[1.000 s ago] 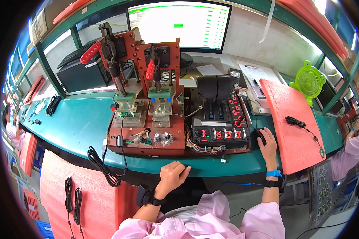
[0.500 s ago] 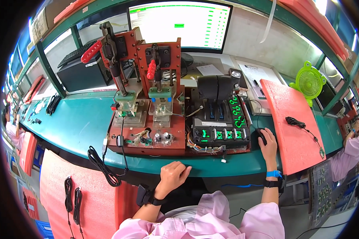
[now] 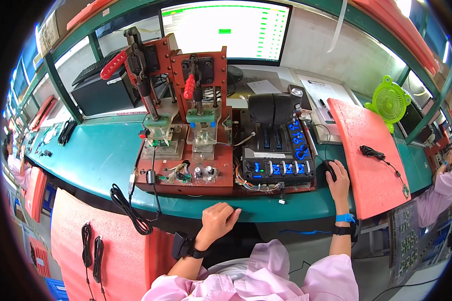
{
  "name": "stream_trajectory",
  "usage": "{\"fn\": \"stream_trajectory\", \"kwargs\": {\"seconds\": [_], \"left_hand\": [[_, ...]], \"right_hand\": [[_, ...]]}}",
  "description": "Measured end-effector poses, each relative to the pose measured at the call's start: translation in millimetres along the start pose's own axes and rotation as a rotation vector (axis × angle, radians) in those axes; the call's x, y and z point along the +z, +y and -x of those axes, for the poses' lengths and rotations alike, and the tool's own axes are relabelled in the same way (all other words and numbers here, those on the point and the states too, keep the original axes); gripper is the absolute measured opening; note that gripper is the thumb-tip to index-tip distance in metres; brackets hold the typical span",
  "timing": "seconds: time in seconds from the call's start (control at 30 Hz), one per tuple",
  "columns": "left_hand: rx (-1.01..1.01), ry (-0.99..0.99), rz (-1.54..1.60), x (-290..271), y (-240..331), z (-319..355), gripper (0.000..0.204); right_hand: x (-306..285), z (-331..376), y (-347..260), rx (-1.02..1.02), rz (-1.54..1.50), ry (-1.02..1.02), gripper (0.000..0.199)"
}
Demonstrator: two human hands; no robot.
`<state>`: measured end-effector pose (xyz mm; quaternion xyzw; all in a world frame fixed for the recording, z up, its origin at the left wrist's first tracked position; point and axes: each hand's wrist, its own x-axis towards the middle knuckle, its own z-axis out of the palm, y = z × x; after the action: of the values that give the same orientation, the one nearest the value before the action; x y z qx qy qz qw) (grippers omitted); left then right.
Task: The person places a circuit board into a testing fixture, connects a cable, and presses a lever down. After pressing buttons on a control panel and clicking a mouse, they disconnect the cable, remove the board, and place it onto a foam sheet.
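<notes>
My right hand (image 3: 339, 183) is closed over a black computer mouse (image 3: 329, 175) on the green bench, right of the fixtures. My left hand (image 3: 219, 220) rests at the bench's front edge with its fingers curled in and nothing visible in them. In front of it stands a red test fixture (image 3: 186, 186) with two red-handled toggle clamps, both over small circuit boards. A coiled black cable (image 3: 130, 211) hangs from its left front. Beside the fixture sits a black control panel (image 3: 277, 170) with two dark levers and blue-lit markings.
Behind the fixtures a monitor (image 3: 226, 42) shows a white table with green marks. A pink foam sheet (image 3: 369, 173) on the right bears a coiled cable; another foam sheet (image 3: 120, 246) at lower left bears two. A green fan (image 3: 389, 104) stands at the far right.
The lit markings on the control panel have turned from green to blue. Both my hands stay where they were.
</notes>
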<state>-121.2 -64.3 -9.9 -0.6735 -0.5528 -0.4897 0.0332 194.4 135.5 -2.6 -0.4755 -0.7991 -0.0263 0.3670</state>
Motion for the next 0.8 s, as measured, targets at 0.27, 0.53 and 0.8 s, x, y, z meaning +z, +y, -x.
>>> {"fn": "stream_trajectory", "kwargs": {"seconds": [0.27,0.53,0.8], "left_hand": [[-0.125,-0.102,0.028,-3,3,-8,0.022],[-0.233,-0.358,-0.346,-57,54,-36,0.019],[-0.275,-0.213,-1.188,-190,32,-78,0.023]], "right_hand": [[-3,1,4,0.000,0.017,0.018,0.031],[5,-8,-2,-0.122,0.053,0.219,0.029],[-16,42,-104,-0.200,-0.556,0.036,0.015]]}}
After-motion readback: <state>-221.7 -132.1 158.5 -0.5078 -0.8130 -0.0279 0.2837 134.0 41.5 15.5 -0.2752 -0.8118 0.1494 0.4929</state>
